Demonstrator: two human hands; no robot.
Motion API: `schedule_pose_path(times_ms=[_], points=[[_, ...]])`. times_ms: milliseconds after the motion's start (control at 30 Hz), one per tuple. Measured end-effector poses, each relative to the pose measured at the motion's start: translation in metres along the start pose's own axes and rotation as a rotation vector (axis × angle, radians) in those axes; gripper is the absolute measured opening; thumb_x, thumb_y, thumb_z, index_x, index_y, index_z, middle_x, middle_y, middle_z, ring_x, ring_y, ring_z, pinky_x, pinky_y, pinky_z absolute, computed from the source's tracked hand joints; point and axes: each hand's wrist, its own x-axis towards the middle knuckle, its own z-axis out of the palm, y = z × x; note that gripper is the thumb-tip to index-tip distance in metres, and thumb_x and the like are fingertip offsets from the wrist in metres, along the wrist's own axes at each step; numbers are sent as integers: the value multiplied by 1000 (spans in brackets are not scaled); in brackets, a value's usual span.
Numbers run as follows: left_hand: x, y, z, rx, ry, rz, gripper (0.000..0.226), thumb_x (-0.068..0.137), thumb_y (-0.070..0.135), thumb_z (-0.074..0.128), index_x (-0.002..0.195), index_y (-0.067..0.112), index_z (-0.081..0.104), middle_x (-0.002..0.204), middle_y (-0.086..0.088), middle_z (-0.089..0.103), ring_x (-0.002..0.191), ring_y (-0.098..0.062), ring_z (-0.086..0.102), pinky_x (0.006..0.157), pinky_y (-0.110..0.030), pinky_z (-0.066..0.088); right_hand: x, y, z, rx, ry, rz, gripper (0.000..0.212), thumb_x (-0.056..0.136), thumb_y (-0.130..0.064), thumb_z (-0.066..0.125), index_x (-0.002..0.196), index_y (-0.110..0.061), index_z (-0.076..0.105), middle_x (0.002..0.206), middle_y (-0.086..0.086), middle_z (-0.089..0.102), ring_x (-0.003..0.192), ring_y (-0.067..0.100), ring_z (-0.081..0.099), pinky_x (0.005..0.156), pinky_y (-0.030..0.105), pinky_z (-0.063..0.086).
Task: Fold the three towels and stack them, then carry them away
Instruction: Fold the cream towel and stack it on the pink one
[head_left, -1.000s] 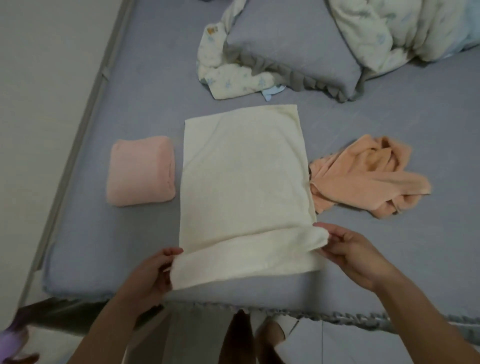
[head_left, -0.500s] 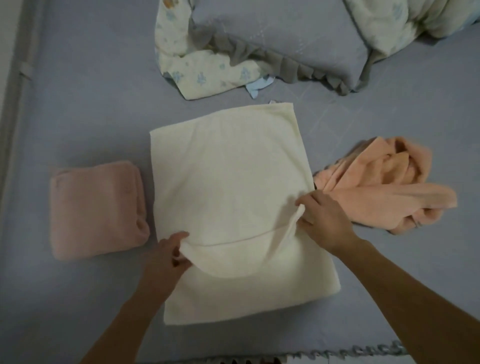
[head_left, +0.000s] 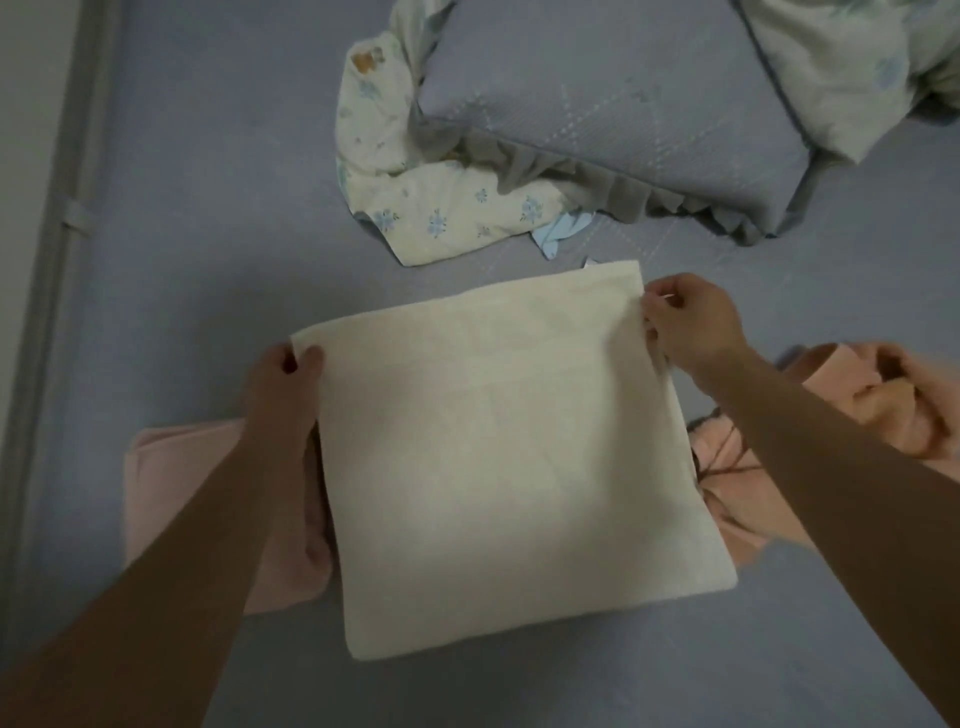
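I pinch the cream towel at its 2 far corners, left hand and right hand, mid-bed. I should line the edges up, then press flat.

towels: 3 | pillow: 1 | hands: 2

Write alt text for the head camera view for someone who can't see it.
Both hands, left and right, pinch the far corners of a cream towel folded on a grey bed. A folded pink towel lies left, a crumpled peach towel right.
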Motion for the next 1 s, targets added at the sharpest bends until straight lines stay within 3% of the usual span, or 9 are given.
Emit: schedule_pose_path(times_ms=[100,300,367,500,567,667,800,900,1000], points=[[29,0,17,168,-3,-36,18,89,30,56,85,13,59,75,-3,57,75,-21,53,61,-31,35,7,10,17,-86,16,91,25,88,-29,60,108,-15,64,98,3,67,92,24,62,77,28,46],[37,-4,19,198,-26,76,18,89,35,56,89,18,63,81,-4,61,77,-21,56,69,-31,38,-10,20,25,-145,45,2,28,84,-41,64,101,-19,61,88,-5,63,81,17,57,73,32,44],[36,-1,17,159,-23,121,20,89,33,58,90,15,67,78,-4,62,74,-19,56,67,-30,37,-5,13,23,-204,44,-28,24,87,-37,60,97,-16,64,84,-2,62,80,19,56,71,30,40],[39,7,17,4,-11,90,21,85,40,60,86,21,69,64,9,59,58,-5,50,56,-24,39,8,5,11,-59,258,-23,15,88,-33,53,86,-19,59,72,-10,57,70,13,53,70,29,39],[40,9,22,41,-27,83,23,85,41,59,84,19,68,61,9,56,56,-6,50,54,-25,38,11,8,9,-64,242,15,14,87,-33,53,87,-19,58,71,-13,55,72,15,53,70,29,38],[42,8,30,179,-33,50,26,86,37,58,92,14,69,73,-2,63,72,-22,59,64,-29,40,12,18,16,-160,52,128,16,86,-29,58,98,-18,61,86,-3,60,84,20,53,74,28,37],[35,14,33,217,9,19,30,81,30,59,108,17,64,102,-8,66,91,-30,64,78,-35,50,-3,27,20,-124,39,183,34,85,-29,61,115,-14,59,105,6,65,102,28,60,81,31,43],[14,20,34,306,126,344,51,84,18,57,134,14,49,141,-20,46,126,-38,47,107,-44,38,-36,29,20,-291,52,94,55,83,-25,61,134,-11,46,133,16,52,122,38,49,98,42,40],[-37,21,61,535,80,767,58,93,22,46,149,15,34,160,-19,24,148,-36,21,117,-50,22,-81,28,39,-635,29,-351,71,91,-29,46,152,-3,21,158,22,22,146,39,19,117,50,17]])
